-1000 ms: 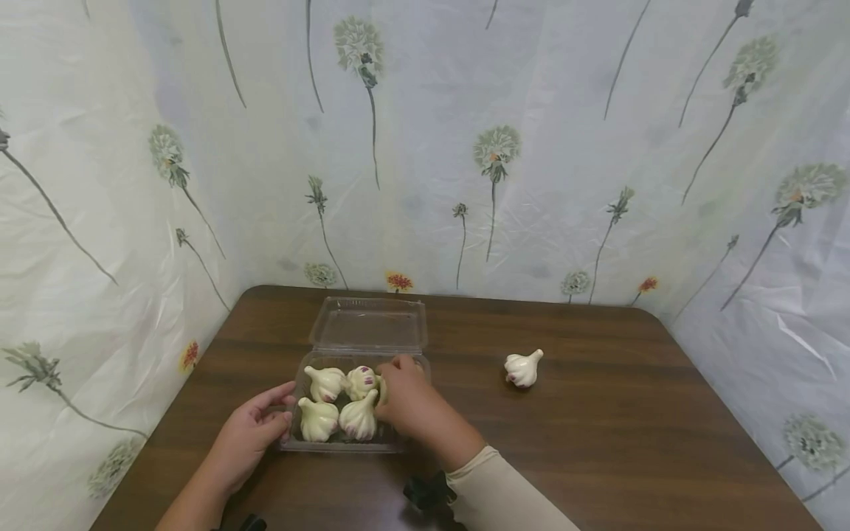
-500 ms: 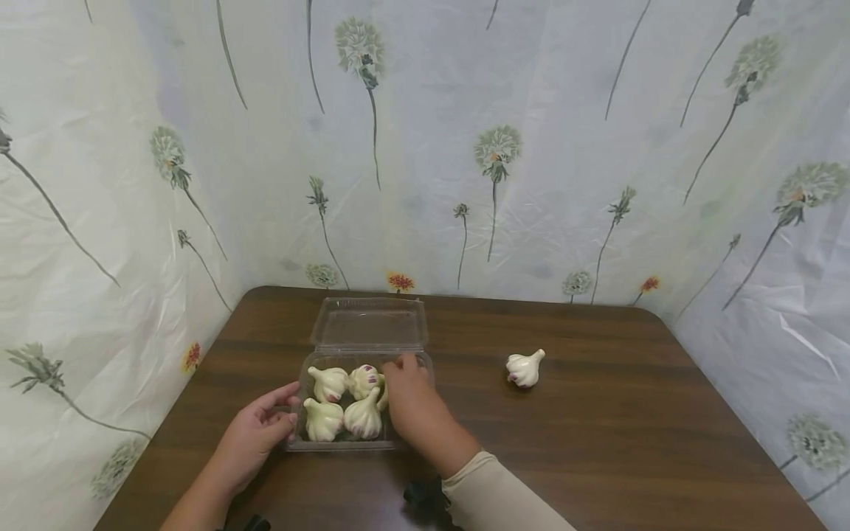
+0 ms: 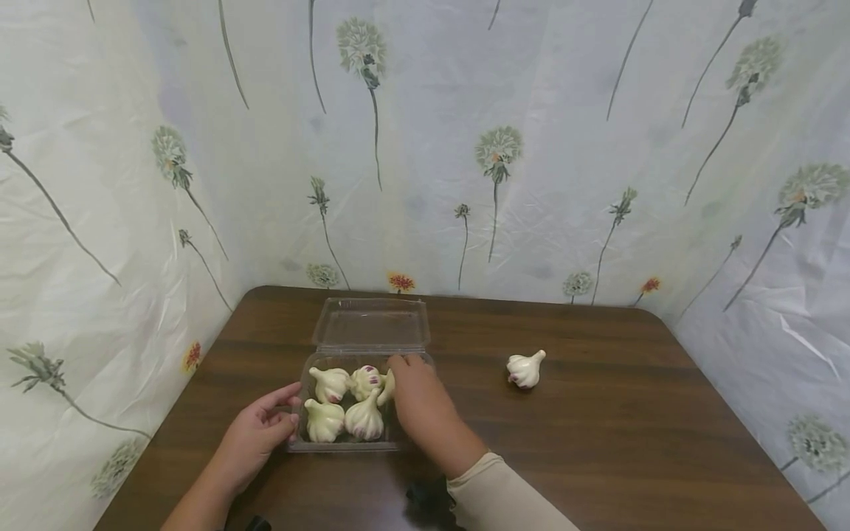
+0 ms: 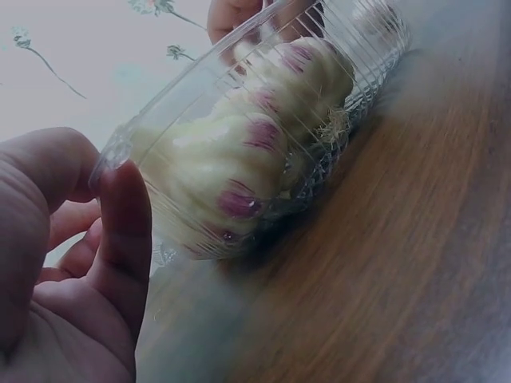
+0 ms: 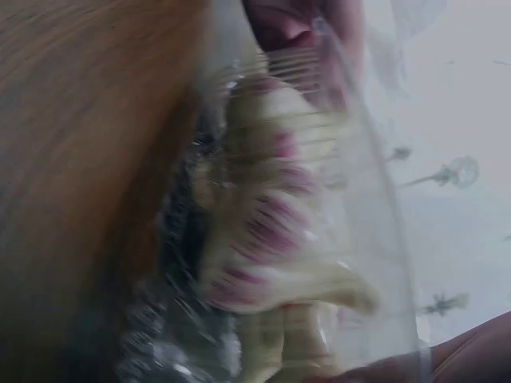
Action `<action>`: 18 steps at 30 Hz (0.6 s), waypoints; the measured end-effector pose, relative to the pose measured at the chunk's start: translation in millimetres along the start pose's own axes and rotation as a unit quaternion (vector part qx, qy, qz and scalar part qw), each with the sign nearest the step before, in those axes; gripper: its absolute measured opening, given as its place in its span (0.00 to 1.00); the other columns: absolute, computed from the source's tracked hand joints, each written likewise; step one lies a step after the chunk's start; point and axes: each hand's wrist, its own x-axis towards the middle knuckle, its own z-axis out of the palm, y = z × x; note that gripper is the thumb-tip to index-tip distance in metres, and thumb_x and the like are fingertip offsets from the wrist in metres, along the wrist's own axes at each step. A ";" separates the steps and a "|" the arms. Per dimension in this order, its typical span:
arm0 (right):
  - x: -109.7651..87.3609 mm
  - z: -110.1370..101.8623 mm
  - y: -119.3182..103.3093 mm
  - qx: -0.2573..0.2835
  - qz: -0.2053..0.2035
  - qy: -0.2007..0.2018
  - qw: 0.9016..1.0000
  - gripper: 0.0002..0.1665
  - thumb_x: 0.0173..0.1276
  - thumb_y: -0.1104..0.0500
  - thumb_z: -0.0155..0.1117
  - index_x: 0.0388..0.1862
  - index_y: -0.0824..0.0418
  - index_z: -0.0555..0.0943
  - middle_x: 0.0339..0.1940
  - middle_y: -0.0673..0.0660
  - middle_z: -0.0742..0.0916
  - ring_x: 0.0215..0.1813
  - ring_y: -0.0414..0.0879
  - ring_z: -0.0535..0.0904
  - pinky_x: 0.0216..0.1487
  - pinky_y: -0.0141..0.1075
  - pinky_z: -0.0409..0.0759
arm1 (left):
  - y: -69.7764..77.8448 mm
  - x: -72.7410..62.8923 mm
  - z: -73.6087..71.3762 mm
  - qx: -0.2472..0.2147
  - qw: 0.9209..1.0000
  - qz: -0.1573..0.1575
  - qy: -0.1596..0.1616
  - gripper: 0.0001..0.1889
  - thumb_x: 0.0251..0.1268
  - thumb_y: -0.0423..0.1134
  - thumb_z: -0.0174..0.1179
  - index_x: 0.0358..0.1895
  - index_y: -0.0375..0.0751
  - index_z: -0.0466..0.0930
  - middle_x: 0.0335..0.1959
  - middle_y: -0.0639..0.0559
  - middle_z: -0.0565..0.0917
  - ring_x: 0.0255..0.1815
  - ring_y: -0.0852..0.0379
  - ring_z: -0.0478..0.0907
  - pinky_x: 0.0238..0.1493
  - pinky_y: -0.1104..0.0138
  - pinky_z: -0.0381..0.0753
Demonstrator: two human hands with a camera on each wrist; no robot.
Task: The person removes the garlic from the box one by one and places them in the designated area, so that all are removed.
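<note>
Left hand (image 3: 252,436) pinches container (image 3: 345,447); sleeve (image 3: 508,495): head view only.

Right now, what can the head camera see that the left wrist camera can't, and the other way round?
Only the head view shows the beige sleeve and the table's rounded far corners. Only the left wrist view shows a straw-coloured root tuft. Both show the left grip on the clear plastic container, the garlic bulbs inside and the flowery wall covering.

Table (image 3: 598,442): dark brown wood, lower half of the frame.
Box (image 3: 345,447): clear, lid open, lower left of centre.
Garlic (image 3: 525,370): one bulb, right of centre.
</note>
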 end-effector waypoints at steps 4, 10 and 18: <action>2.1 -8.0 3.0 0.001 -0.007 0.006 1.000 0.18 0.66 0.68 0.68 0.53 0.56 0.82 0.49 0.61 0.85 0.47 0.59 0.84 0.46 0.50 0.87 | 1.6 -0.5 -0.2 0.003 1.000 -0.004 0.001 0.30 0.71 0.27 0.61 0.76 0.32 0.68 0.63 0.35 0.73 0.36 0.60 0.80 0.40 0.68 0.86; 6.4 -15.7 10.4 0.047 -0.015 -0.018 0.999 0.23 0.63 0.62 0.78 0.57 0.57 0.83 0.52 0.60 0.85 0.53 0.55 0.84 0.53 0.47 0.86 | 2.3 -0.7 -0.9 0.002 1.000 -0.004 -0.002 0.30 0.71 0.28 0.61 0.76 0.32 0.68 0.63 0.34 0.72 0.36 0.60 0.80 0.41 0.68 0.86; 9.5 -17.6 25.2 0.101 -0.017 -0.025 0.994 0.26 0.68 0.54 0.77 0.62 0.58 0.81 0.58 0.58 0.86 0.60 0.52 0.81 0.60 0.48 0.83 | 0.1 -0.1 -0.6 -0.003 1.000 -0.003 -0.005 0.30 0.72 0.29 0.62 0.76 0.32 0.67 0.63 0.34 0.73 0.36 0.60 0.80 0.40 0.68 0.86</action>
